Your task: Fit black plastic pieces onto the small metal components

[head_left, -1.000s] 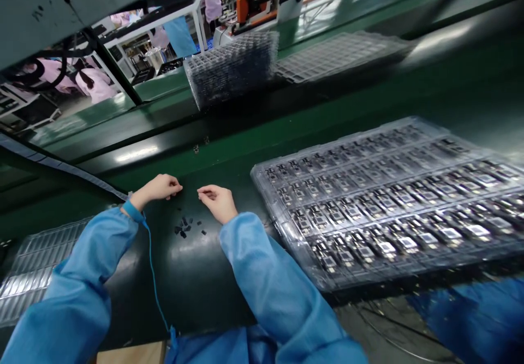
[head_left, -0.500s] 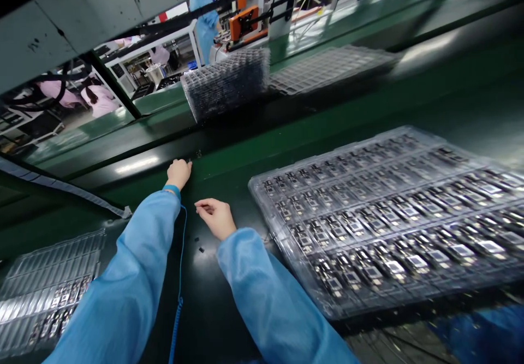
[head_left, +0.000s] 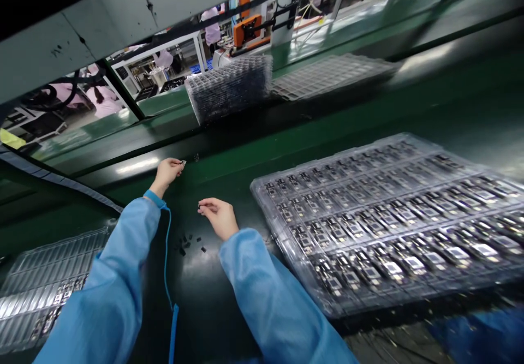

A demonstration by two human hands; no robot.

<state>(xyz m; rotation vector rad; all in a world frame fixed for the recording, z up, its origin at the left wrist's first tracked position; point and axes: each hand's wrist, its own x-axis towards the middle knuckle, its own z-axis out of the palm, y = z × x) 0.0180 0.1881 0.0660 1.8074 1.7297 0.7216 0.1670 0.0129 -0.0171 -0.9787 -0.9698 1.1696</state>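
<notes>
My left hand [head_left: 167, 173] is closed in a pinch on a small shiny part [head_left: 183, 163], too small to name closely. A blue wrist strap [head_left: 154, 198] with a coiled cord is around that wrist. My right hand [head_left: 219, 216] pinches a small black piece [head_left: 200, 207] between thumb and fingertips, above the dark tabletop. Several small black pieces [head_left: 183, 251] lie loose on the table between my forearms. To the right, a clear plastic tray [head_left: 262, 195] holds rows of small electronic modules [head_left: 368, 219].
At lower left lies another clear tray [head_left: 61, 255], partly filled and partly behind my left sleeve. A stack of clear trays [head_left: 229, 91] stands at the back beside a flat one [head_left: 331, 75]. A metal beam [head_left: 114, 12] crosses above. People in pink work beyond.
My left hand has drawn back toward the left, and a small shiny part now shows in its fingers. More loose black pieces have come into view. My right hand has barely moved.
</notes>
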